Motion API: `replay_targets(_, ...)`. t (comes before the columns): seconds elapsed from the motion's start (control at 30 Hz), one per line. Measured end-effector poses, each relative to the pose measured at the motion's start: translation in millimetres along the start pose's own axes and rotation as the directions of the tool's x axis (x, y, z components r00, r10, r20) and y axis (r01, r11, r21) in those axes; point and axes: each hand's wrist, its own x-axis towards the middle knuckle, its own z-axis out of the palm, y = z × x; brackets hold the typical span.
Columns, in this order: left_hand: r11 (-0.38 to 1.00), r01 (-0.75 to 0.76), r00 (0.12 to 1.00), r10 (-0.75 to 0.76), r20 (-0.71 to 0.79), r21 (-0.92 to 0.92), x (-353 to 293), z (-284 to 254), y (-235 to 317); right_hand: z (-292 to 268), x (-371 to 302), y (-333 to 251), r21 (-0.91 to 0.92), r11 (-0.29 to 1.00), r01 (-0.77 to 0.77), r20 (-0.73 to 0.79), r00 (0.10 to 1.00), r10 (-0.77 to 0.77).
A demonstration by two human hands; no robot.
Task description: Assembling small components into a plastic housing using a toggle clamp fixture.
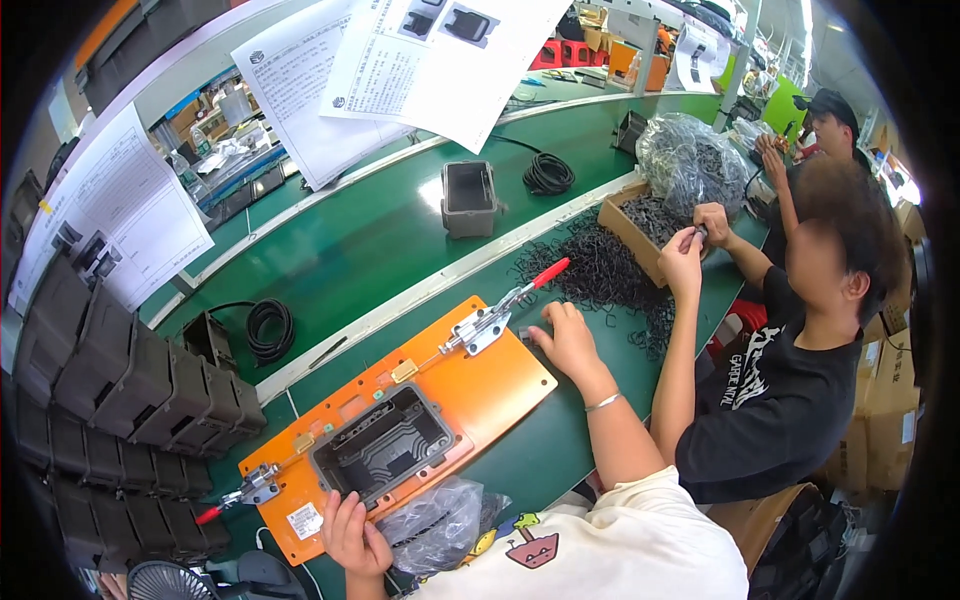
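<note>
An orange fixture plate point(508, 375) lies at a slant on the green bench. In its cutout sits a dark grey plastic box point(385, 445), hollow side up. Red-handled toggle clamps are fixed at both ends: the right clamp point(485, 328) and the left clamp point(255, 487). My left hand point(350, 535) is open, fingers stretched near the box's near-left corner; contact is not clear. Just right of the right clamp, my right hand point(565, 345) has thumb and fingers apart and appears to hold nothing. A clear plastic bag point(440, 525) lies against the plate's near edge.
Black hook-shaped clips point(590, 262) lie heaped beside a cardboard box point(635, 235). A co-worker point(780, 380) sits at right, both hands raised. Grey housings point(130, 380) are stacked left. Another housing point(468, 200) and coiled cables point(548, 174) stand on the green conveyor. Paper sheets point(400, 80) hang above.
</note>
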Motion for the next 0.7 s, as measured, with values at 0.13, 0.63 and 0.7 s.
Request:
replay_targets(0.13, 1.0, 0.005, 1.0, -0.005, 0.006, 0.025, -0.3, -3.3, 1.6, 14.6, -7.5, -8.2, -0.226, 0.94, 0.257, 0.042, 0.966, -0.254)
replay_targets(0.63, 1.0, -0.029, 0.993, 0.029, -0.113, 0.003, 6.9, -5.1, -0.5, 12.6, -2.9, 1.0, 0.756, 0.583, -0.298, 0.134, 0.942, 0.307)
replay_targets(0.7, 1.0, -0.022, 0.993, 0.022, -0.114, -0.004, 8.4, -4.8, 0.8, 12.3, -8.7, -5.0, 0.851, 0.394, -0.347, 0.222, 0.918, 0.328)
